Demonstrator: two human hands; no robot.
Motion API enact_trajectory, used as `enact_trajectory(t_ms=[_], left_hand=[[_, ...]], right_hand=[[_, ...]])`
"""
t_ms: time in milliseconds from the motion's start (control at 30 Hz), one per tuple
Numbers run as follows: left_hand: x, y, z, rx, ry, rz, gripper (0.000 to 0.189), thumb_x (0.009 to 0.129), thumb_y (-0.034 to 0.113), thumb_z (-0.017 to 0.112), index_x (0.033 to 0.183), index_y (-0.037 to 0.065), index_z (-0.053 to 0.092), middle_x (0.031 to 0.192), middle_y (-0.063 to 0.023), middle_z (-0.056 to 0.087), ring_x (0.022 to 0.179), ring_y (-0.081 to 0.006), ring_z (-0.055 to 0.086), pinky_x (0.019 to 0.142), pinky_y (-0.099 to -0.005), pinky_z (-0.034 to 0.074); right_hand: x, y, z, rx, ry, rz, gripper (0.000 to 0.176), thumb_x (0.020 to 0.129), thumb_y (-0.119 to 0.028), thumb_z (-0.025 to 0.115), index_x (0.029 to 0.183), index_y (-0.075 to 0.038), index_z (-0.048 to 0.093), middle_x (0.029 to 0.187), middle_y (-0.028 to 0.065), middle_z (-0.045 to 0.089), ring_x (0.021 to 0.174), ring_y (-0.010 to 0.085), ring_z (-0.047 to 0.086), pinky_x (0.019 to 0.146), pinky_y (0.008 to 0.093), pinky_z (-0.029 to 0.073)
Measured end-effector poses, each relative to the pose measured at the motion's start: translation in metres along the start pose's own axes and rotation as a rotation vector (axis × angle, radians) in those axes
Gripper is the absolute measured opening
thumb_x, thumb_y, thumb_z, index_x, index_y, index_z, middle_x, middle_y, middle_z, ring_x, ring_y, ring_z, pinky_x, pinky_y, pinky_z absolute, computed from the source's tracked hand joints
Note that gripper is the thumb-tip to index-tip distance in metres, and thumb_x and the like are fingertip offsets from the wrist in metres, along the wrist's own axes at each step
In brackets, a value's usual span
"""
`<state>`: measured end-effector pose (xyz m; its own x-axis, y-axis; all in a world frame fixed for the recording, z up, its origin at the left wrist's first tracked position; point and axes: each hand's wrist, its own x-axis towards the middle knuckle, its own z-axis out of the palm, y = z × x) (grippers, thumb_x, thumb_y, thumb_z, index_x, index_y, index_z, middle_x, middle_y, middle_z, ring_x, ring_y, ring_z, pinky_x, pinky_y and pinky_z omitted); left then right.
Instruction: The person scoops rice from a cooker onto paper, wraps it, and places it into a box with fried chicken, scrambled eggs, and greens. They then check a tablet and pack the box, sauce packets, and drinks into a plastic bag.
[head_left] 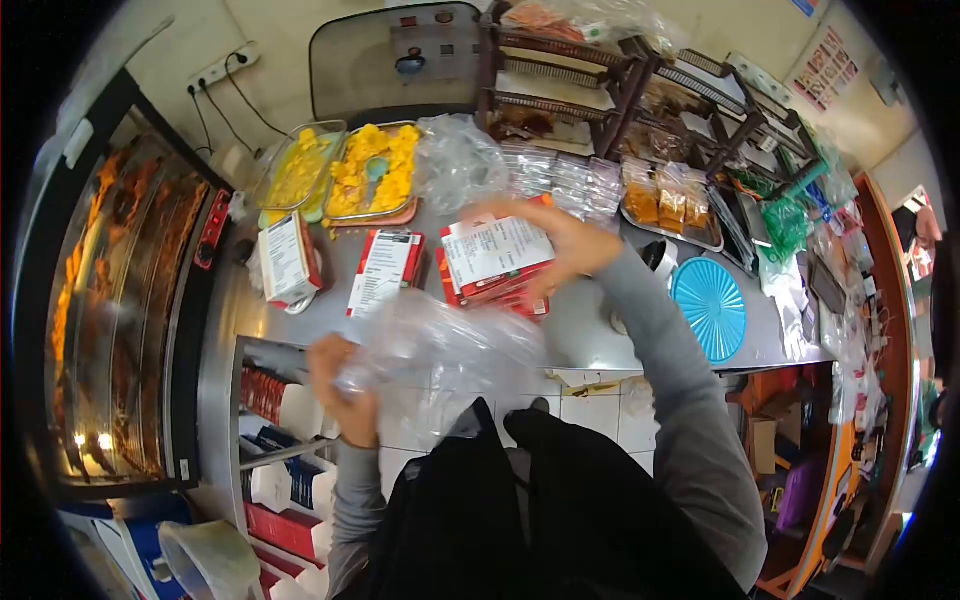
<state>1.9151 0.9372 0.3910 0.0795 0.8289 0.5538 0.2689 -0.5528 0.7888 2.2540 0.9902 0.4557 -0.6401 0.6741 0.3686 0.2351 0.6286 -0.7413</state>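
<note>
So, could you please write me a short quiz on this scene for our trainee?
1. True or false: the left hand holds a clear plastic bag.
2. Which is nearest the right hand? (a) glass cabinet; (b) red-and-white box with paper on top; (c) power strip.
3. What colour is the round ribbed lid on the counter?

Key: 1. True. 2. (b). 3. Blue.

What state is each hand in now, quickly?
Left hand: closed, holding a clear plastic bag.
Right hand: open over a red-and-white rectangular box; contact unclear.
</note>
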Motion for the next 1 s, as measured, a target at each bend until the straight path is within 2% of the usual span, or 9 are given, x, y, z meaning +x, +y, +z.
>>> enact_trajectory(t_ms=[33, 133, 233, 400, 600, 733, 867, 933, 1000], left_hand=[[0.0, -0.006, -0.003, -0.167, 0.156, -0.345, 0.033, 0.079, 0.002, 0.056, 0.112, 0.004, 0.051, 0.106, -0.0086, 0.053, 0.082, -0.0159, 0.055, 0.067, -0.0276, 0.047], [0.002, -0.025, -0.015, -0.274, 0.289, -0.395, 0.042, 0.082, 0.002, 0.056, 0.122, 0.008, 0.045, 0.108, -0.0053, 0.052, 0.084, -0.0101, 0.053, 0.061, -0.0199, 0.042], [-0.002, -0.015, 0.0, -0.462, 0.459, -0.578, 0.052, 0.079, 0.001, 0.059, 0.127, 0.011, 0.042, 0.108, -0.0037, 0.053, 0.082, -0.0105, 0.053, 0.058, -0.0197, 0.04], [-0.021, -0.009, 0.019, -0.515, 0.489, -0.71, 0.063, 0.078, 0.009, 0.064, 0.134, 0.01, 0.034, 0.112, -0.0046, 0.053, 0.088, -0.0131, 0.053, 0.064, -0.0226, 0.041], [-0.021, -0.03, 0.051, -0.531, 0.441, -0.819, 0.056, 0.083, 0.014, 0.064, 0.13, 0.006, 0.036, 0.107, -0.0066, 0.057, 0.09, -0.0162, 0.057, 0.071, -0.0269, 0.045], [-0.036, -0.073, 0.051, -0.13, 0.377, -0.667, 0.032, 0.082, 0.018, 0.066, 0.108, 0.004, 0.053, 0.1, -0.007, 0.055, 0.089, -0.0176, 0.055, 0.077, -0.0281, 0.043], [-0.029, -0.06, 0.051, 0.161, 0.472, -0.471, 0.019, 0.083, 0.014, 0.066, 0.096, 0.003, 0.059, 0.081, -0.0001, 0.05, 0.075, -0.013, 0.049, 0.076, -0.025, 0.039], [-0.031, -0.07, 0.041, 0.018, 0.472, -0.434, 0.019, 0.083, 0.014, 0.065, 0.096, 0.002, 0.06, 0.074, 0.0017, 0.048, 0.067, -0.0092, 0.046, 0.067, -0.0222, 0.039], [-0.027, -0.061, 0.031, -0.216, 0.38, -0.561, 0.032, 0.086, 0.015, 0.061, 0.112, -0.001, 0.055, 0.068, 0.0052, 0.044, 0.06, -0.0049, 0.041, 0.057, -0.0195, 0.032]], right_hand=[[0.015, 0.006, -0.009, -0.475, 0.148, -0.086, 0.099, 0.053, -0.036, 0.082, 0.137, -0.013, 0.035, 0.117, 0.0191, 0.05, 0.11, 0.0351, 0.048, 0.093, 0.0441, 0.038], [0.007, 0.05, 0.01, -0.801, -0.375, 0.392, 0.111, 0.05, -0.041, 0.081, 0.143, -0.02, 0.024, 0.124, 0.0222, 0.041, 0.12, 0.0383, 0.037, 0.098, 0.0485, 0.031], [0.004, 0.024, -0.012, -0.573, -0.395, 0.441, 0.107, 0.052, -0.042, 0.079, 0.142, -0.023, 0.025, 0.119, 0.0236, 0.044, 0.117, 0.0388, 0.041, 0.097, 0.0488, 0.032], [-0.137, -0.064, -0.098, -0.572, 0.107, 0.297, 0.103, 0.052, -0.037, 0.079, 0.137, -0.003, 0.033, 0.128, 0.0219, 0.044, 0.118, 0.0341, 0.043, 0.101, 0.0417, 0.033], [-0.377, -0.032, -0.096, -0.697, 0.88, 0.906, 0.103, 0.049, -0.024, 0.081, 0.138, -0.007, 0.033, 0.13, 0.0188, 0.044, 0.119, 0.0315, 0.045, 0.1, 0.0363, 0.035], [-0.429, 0.023, -0.048, -0.878, 0.712, 1.622, 0.101, 0.051, -0.033, 0.079, 0.14, -0.025, 0.031, 0.116, 0.0154, 0.051, 0.111, 0.0375, 0.047, 0.092, 0.0576, 0.035], [-0.396, 0.024, -0.047, -1.317, 0.865, 1.432, 0.102, 0.054, -0.04, 0.081, 0.14, -0.02, 0.03, 0.124, 0.0172, 0.047, 0.117, 0.034, 0.044, 0.095, 0.056, 0.031], [-0.307, 0.008, -0.066, -1.065, 1.029, 0.652, 0.093, 0.059, -0.032, 0.081, 0.136, -0.01, 0.035, 0.128, 0.018, 0.044, 0.116, 0.0325, 0.043, 0.098, 0.046, 0.032], [-0.206, 0.014, -0.036, -0.771, 0.678, 0.448, 0.084, 0.062, -0.027, 0.08, 0.134, -0.009, 0.039, 0.131, 0.0185, 0.041, 0.118, 0.034, 0.041, 0.099, 0.044, 0.031]])
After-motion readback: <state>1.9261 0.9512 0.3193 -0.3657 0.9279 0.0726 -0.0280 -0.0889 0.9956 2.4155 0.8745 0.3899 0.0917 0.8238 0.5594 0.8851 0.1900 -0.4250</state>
